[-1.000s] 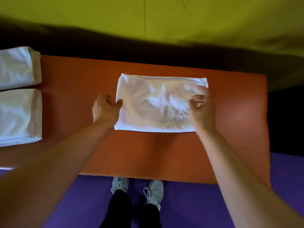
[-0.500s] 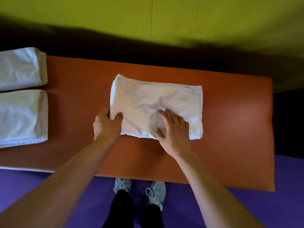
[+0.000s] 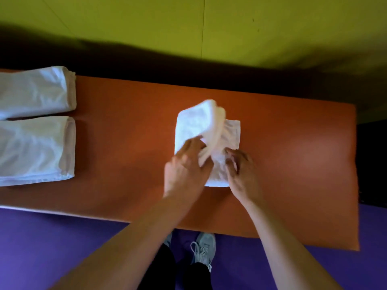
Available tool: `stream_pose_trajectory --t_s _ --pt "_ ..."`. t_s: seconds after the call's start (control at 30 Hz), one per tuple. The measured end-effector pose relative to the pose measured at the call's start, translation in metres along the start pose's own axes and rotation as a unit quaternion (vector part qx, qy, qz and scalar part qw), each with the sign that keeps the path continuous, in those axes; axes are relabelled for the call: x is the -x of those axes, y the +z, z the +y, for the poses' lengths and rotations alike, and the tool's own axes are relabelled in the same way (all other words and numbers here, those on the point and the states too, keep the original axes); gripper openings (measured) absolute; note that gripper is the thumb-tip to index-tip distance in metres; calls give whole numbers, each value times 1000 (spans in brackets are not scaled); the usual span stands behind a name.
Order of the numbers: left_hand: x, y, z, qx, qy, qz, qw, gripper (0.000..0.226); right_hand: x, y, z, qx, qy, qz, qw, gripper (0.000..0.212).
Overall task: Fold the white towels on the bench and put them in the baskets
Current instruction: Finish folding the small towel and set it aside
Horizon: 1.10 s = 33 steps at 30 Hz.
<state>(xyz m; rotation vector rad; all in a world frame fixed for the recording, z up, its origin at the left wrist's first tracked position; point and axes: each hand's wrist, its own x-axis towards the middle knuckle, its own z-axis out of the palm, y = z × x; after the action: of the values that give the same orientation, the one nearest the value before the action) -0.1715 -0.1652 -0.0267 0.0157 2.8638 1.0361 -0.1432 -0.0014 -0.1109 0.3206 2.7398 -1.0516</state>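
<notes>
A white towel lies near the middle of the orange bench, its left half lifted and turned over toward the right. My left hand grips that raised half at its near edge. My right hand rests with fingers spread on the flat right half, near its front edge. Two folded white towels lie at the bench's left end, one at the back and one in front. No basket is in view.
A purple floor mat runs along the bench's near side, where my grey shoes stand. A yellow-green wall panel and a dark gap lie behind the bench. The bench's right end is bare orange surface.
The left hand has lifted the towel's left side and swung it rightward over the rest. The right hand slid right along the near edge. The camera view shifted left.
</notes>
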Motion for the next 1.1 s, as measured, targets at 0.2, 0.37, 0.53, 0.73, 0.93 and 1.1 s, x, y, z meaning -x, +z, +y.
stream_pose_trajectory --t_s 0.2,0.37,0.53,0.73,0.93,1.1 --pt "7 57 3 39 -45 -189 980 40 -10 -18 -4 -284 241 23 928 35" --pt "4 29 -27 -49 24 -40 998 29 -13 -11 -8 -142 188 16 972 42" --pt "-3 17 -60 -45 -101 -130 985 57 -17 -12 -24 -119 81 112 983 23" --pt "1 29 -59 28 -118 -137 983 73 -15 -7 -2 -58 221 85 970 31" --pt "-12 27 -52 96 -247 -134 955 80 -21 -9 -6 -108 322 16 940 64" --pt "-16 10 -43 160 -293 -184 925 75 -14 -10 -8 -212 414 -55 884 62"
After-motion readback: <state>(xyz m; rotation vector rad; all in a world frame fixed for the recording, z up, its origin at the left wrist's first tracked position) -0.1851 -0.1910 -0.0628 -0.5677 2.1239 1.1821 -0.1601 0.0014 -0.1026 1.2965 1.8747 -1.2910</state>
